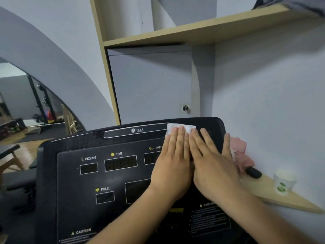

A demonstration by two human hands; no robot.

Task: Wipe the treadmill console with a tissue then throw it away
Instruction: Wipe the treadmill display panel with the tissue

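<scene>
The black treadmill console [91, 173] fills the lower half of the head view, with INCLINE, TIME, SPEED and PULSE displays. A white tissue [188, 127] lies flat on its upper right part, near the top rim. My left hand [173, 161] presses flat on the tissue, fingers together, with the tissue's edge showing past the fingertips. My right hand [211, 159] lies flat beside it, touching it, fingers spread over the console's right corner. Most of the tissue is hidden under my hands.
A wooden ledge [290, 201] runs along the wall on the right, holding a paper cup [284, 182], a small black object [253, 172] and a pink cloth [241, 154]. A wooden shelf unit [193, 32] hangs above. Gym equipment [44, 110] stands at far left.
</scene>
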